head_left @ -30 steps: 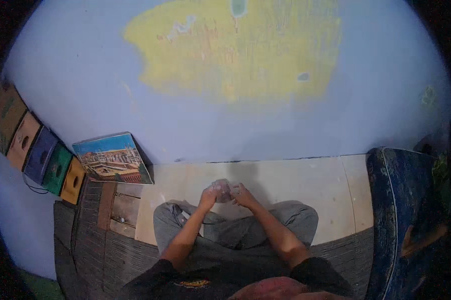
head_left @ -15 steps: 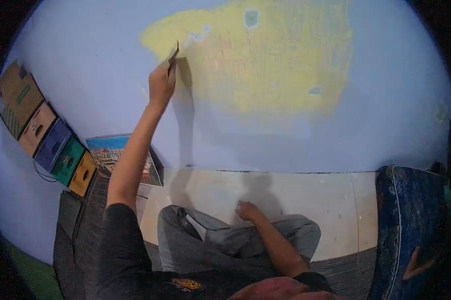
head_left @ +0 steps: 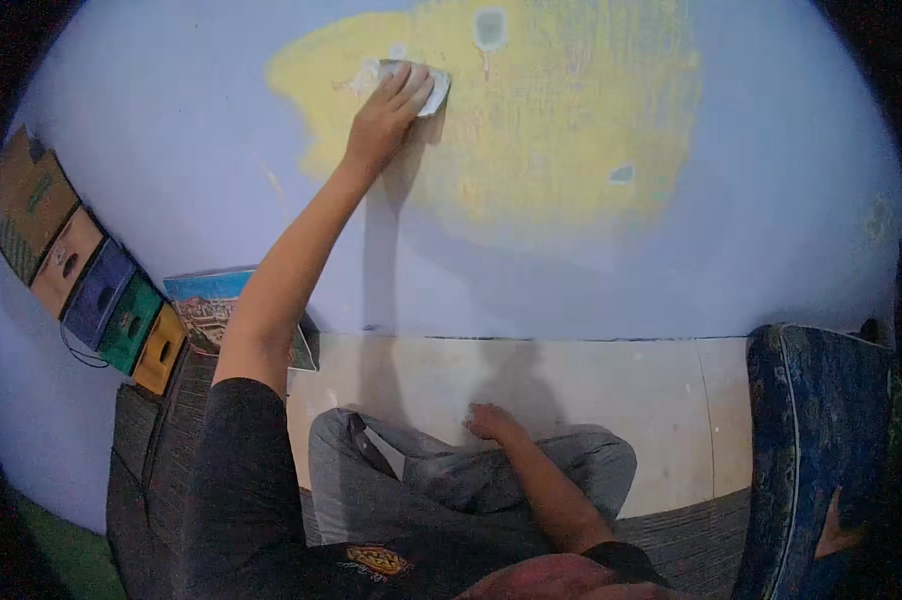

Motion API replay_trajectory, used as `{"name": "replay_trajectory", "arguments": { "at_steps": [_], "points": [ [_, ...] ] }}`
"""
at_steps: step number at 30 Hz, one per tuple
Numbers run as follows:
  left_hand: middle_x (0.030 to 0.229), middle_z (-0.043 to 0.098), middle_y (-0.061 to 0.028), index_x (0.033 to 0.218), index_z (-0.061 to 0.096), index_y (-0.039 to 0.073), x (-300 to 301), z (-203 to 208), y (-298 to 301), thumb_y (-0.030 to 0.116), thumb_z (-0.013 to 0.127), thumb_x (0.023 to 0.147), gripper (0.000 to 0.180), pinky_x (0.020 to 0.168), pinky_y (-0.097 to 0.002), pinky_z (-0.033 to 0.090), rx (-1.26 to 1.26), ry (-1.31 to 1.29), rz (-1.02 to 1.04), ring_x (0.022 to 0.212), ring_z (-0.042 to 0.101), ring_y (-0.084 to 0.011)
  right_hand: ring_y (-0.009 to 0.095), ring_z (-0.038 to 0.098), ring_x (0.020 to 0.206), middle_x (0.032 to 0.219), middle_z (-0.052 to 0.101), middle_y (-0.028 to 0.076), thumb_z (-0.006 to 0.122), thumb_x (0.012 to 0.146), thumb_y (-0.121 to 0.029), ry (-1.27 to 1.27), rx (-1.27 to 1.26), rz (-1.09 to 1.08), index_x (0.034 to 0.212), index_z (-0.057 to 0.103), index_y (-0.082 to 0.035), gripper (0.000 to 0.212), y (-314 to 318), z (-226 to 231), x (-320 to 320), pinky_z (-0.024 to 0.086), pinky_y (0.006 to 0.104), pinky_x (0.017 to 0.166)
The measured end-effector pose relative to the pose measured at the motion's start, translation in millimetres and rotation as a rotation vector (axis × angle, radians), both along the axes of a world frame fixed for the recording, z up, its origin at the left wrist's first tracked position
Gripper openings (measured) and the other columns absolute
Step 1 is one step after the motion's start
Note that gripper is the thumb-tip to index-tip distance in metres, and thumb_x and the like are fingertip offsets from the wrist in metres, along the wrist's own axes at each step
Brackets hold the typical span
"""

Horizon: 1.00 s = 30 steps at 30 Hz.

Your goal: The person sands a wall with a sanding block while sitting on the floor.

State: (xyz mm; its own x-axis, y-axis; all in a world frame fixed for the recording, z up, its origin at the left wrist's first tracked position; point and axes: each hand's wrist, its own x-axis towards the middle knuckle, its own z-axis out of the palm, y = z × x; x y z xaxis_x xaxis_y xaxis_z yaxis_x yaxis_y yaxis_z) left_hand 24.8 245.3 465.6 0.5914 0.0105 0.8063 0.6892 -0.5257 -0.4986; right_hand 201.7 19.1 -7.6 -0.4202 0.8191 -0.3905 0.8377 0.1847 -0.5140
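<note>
My left hand point(head_left: 386, 115) reaches up to the wall, its fingers closed over a pale grey-white sheet that looks like sandpaper point(head_left: 436, 95). Sheet and fingers lie against a large yellow patch point(head_left: 571, 120) on the pale blue-lilac wall. Part of the sheet is covered by my fingers. Bare greyish spots and scraped streaks mark the yellow. Low down, my right hand point(head_left: 491, 422) rests by my crossed legs in grey trousers point(head_left: 531, 470), fingers curled; whether anything is inside them is hidden.
Stacked coloured drawers point(head_left: 126, 325) with a cardboard box point(head_left: 36, 195) on top stand at left, beside a leaning picture panel point(head_left: 206, 300). On the right is a dark blue cushion point(head_left: 821, 420), with another person's hand point(head_left: 836, 530) at its lower edge. Pale flooring point(head_left: 661, 420) meets the wall.
My left hand has moved right across the yellow patch. The sheet, seen edge-on before, now lies broad side against the wall. My right hand stays about where it was.
</note>
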Motion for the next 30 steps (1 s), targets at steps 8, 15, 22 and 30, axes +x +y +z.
{"name": "replay_trajectory", "arguments": {
  "at_steps": [8, 15, 22, 30],
  "points": [
    [0.144, 0.044, -0.008, 0.136, 0.045, 0.008, 2, -79, -7, 0.01, 0.05, 0.087, 0.049, 0.114, -0.0449, 0.032, -0.225, 0.53, -0.075, 0.136, 0.038, -0.0279, 0.039, 0.054, 0.117, 0.126, 0.058, 0.021, 0.053, 0.09, -0.041, 0.012, 0.044, 0.054, 0.123, 0.055, -0.002, 0.051, 8, -22, 10, 0.043, 0.0487, 0.1],
    [0.145, 0.043, -0.0069, 0.135, 0.046, 0.005, -7, -16, -33, 0.01, 0.052, 0.084, 0.052, 0.114, -0.0416, 0.031, -0.056, 0.545, 0.038, 0.135, 0.039, -0.0251, 0.039, 0.057, 0.112, 0.117, 0.061, 0.022, 0.056, 0.088, -0.039, 0.022, 0.094, 0.043, 0.116, 0.058, -0.001, 0.047, -7, 2, -3, 0.046, 0.051, 0.096],
    [0.137, 0.052, -0.0149, 0.129, 0.054, 0.005, 35, 97, -16, 0.01, 0.059, 0.087, 0.043, 0.108, -0.0412, 0.04, 0.118, 0.123, 0.051, 0.131, 0.046, -0.0283, 0.041, 0.052, 0.118, 0.126, 0.056, 0.023, 0.055, 0.089, -0.042, 0.012, 0.039, 0.02, 0.122, 0.053, -0.002, 0.051, 3, -29, 13, 0.04, 0.0529, 0.102],
    [0.142, 0.048, -0.008, 0.134, 0.049, 0.006, 52, -16, 15, 0.011, 0.054, 0.086, 0.049, 0.112, -0.0411, 0.035, 0.022, 0.336, -0.13, 0.131, 0.045, -0.0249, 0.041, 0.056, 0.113, 0.122, 0.059, 0.021, 0.054, 0.09, -0.042, -0.017, 0.015, 0.036, 0.124, 0.052, -0.003, 0.052, -1, 7, 8, 0.045, 0.0515, 0.096]
  ]
}}
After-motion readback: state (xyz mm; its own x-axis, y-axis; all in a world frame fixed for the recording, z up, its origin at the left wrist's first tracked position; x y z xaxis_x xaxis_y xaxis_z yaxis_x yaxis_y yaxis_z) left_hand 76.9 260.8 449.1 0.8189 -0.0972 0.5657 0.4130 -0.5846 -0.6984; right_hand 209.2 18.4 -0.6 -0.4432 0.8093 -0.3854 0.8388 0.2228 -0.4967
